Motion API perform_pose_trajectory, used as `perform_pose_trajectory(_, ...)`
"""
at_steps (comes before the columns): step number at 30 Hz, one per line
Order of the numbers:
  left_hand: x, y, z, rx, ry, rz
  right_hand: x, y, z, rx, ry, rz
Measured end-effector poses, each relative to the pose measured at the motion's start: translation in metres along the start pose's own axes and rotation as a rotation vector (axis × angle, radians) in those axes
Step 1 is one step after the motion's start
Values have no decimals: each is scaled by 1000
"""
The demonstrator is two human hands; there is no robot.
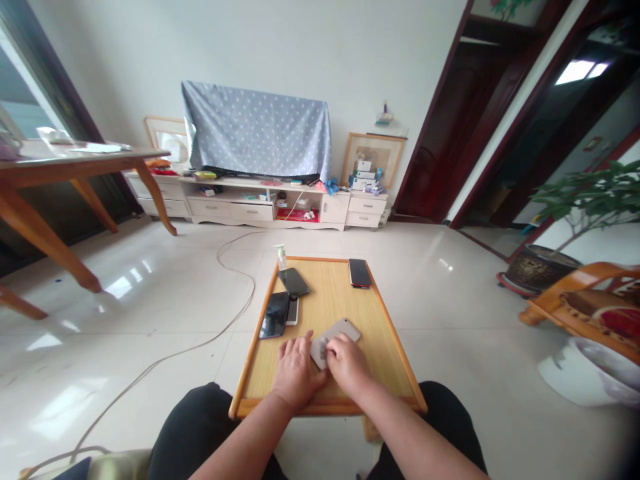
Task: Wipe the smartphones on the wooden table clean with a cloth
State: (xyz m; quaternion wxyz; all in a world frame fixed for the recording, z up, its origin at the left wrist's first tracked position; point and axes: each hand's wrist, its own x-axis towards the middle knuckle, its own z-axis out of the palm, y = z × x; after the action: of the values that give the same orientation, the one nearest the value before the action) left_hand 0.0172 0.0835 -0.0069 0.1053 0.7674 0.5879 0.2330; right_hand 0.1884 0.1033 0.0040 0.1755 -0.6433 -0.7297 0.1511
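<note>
A smartphone (351,329) lies face down and slanted on the small wooden table (330,280), its pale back up and its camera at the far corner. My left hand (296,373) rests at the phone's near left edge, fingers stretched out and thumb extended toward my right hand. My right hand (347,363) is over the phone's back with its fingers curled and pinched together. A grey patch (323,348) shows on the phone beside those fingertips. Whether they grip anything small is hidden.
Left on the table are a dark phone (275,315), a white-edged phone (293,312), another dark phone (295,282) and a pump bottle (281,259). Stacked phones (359,273) lie far right. A cable (200,343) crosses the floor. A white bucket (575,373) stands right.
</note>
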Motion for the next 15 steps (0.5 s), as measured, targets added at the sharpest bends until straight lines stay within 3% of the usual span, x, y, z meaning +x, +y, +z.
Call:
perform_pose_trajectory(3, 0, -2, 2, -11, 6, 19, 0, -13, 11, 7, -54, -87)
perform_pose_trajectory(9, 1, 0, 1, -7, 11, -6, 34, 12, -9, -53, 42, 58)
perform_pose_trajectory(15, 3, -3, 0, -18, 12, 11, 19, -18, 13, -74, 8, -50)
